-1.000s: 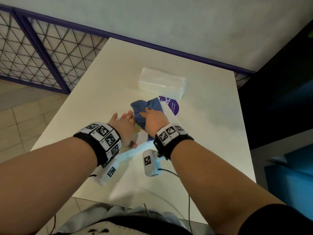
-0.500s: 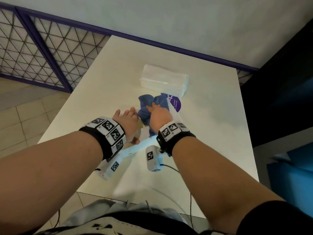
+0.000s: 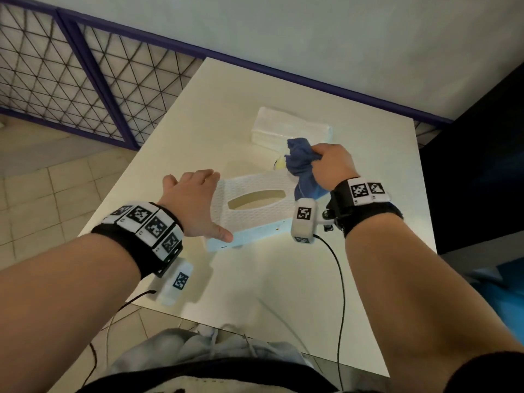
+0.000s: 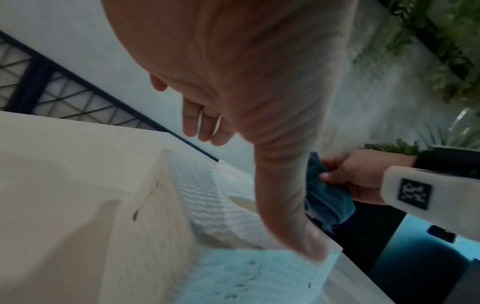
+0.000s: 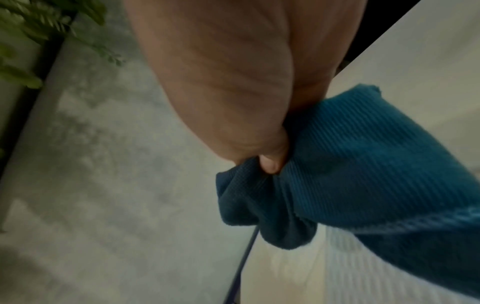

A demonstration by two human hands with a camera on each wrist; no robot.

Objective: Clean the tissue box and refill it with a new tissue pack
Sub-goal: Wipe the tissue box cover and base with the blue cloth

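Soft, even indoor light with faint shadows on the surface [image 3: 283, 293]; head view bows at edges, both wrist views motion-blurred and grainy.

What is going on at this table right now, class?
A person is cleaning a white tissue box on a table. The left hand rests on the box's left end, thumb on its near side, steadying it. The right hand grips a bunched blue cloth just above the box's right end. The box's oval slot shows no tissue. A new tissue pack lies behind the box, not yet loaded.
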